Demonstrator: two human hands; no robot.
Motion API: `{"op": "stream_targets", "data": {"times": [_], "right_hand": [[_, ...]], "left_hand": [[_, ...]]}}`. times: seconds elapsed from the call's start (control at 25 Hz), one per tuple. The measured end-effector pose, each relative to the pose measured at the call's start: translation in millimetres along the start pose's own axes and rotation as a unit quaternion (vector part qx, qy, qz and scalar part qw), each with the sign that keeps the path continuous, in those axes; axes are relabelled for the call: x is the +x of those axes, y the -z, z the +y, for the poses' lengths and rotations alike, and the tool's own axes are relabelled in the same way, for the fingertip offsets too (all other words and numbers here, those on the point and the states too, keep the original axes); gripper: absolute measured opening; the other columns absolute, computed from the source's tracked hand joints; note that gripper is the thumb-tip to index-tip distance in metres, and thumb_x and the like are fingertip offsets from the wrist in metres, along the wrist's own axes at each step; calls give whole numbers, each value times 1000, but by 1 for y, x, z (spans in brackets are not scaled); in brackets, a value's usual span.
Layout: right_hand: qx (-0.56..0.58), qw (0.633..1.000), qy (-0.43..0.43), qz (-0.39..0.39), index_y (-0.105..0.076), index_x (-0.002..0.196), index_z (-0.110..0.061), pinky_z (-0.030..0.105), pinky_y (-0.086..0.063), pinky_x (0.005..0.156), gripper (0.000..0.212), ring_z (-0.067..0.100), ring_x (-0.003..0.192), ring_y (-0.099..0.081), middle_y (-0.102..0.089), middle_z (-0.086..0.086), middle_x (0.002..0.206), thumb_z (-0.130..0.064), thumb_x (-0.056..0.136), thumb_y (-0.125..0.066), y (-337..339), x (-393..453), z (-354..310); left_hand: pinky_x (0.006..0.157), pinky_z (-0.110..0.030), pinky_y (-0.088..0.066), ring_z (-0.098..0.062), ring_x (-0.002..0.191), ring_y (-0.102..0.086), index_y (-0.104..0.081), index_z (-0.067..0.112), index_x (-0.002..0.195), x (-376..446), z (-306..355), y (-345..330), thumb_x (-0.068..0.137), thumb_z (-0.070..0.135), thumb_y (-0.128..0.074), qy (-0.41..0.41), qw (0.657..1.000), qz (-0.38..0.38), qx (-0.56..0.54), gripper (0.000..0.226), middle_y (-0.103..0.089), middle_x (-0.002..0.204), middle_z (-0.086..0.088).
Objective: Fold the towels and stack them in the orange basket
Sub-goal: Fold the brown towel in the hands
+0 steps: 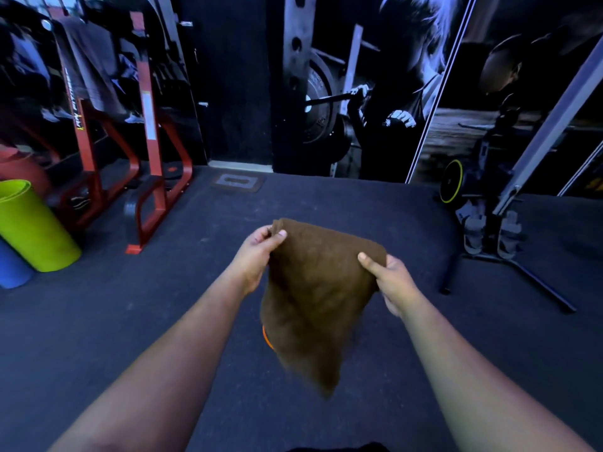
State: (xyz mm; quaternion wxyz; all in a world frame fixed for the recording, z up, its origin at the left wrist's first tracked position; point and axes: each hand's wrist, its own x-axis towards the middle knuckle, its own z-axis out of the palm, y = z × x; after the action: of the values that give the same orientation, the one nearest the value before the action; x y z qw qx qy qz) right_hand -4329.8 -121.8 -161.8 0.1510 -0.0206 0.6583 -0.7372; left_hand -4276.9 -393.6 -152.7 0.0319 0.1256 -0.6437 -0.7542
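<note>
Brown towel (pixel 318 288) (pinched by both hands)

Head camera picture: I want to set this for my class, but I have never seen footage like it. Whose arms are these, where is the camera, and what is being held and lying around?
There is no machine here. A person wears a wide-angle camera on the head, so you look forward and down along their own two bare arms.

The left hand and the right hand each pinch a top corner of a brown towel, which hangs in the air between them.

A sliver of orange peeks out behind the towel; it may be the basket, but too little shows to be sure.

Below is a dark gym floor. At the left stand a green roll, a blue roll and a red metal frame. A wall mural fills the back.
</note>
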Motion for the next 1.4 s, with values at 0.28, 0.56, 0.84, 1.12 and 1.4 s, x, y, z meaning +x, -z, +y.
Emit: {"op": "stream_targets", "data": {"times": [0.28,0.56,0.84,1.12,1.4], "right_hand": [[-151,974,-61,-156,-69,118,-14,24,-54,95,29,8,101,-71,-75,1,114,-10,89,-73,21,7,-8],[-241,970,13,24,-70,97,-8,33,-49,72,29,19,81,-67,-75,8,92,-35,99,-60,13,26,-5],[-179,983,29,6,-44,129,-21,32,-56,83,51,21,96,-69,-70,13,104,-19,90,-76,16,16,-21],[-408,902,134,40,-59,120,-28,39,-55,88,45,22,94,-66,-68,3,96,-12,84,-79,18,28,-9],[-509,845,165,2,-68,127,-22,34,-45,109,44,19,120,-59,-63,0,125,-7,86,-75,16,29,-17]], "left_hand": [[65,-27,-56,-23,83,-71,-72,3,104,9,-9,-4,98,15,-66,9,993,61,97,14,-77,93,-12],[59,-30,-48,-20,71,-66,-69,4,89,26,-9,5,91,36,-75,26,958,178,221,33,-71,79,-5],[97,-28,-47,-20,118,-61,-41,11,147,6,17,2,85,-3,-77,41,986,55,152,73,-60,130,-13],[94,-39,-57,-19,109,-66,-66,22,126,0,21,9,83,26,-84,-28,872,112,476,46,-70,119,-2],[101,-34,-52,-16,113,-65,-68,22,126,-5,20,13,83,17,-83,-51,862,69,500,46,-70,121,1]]}}
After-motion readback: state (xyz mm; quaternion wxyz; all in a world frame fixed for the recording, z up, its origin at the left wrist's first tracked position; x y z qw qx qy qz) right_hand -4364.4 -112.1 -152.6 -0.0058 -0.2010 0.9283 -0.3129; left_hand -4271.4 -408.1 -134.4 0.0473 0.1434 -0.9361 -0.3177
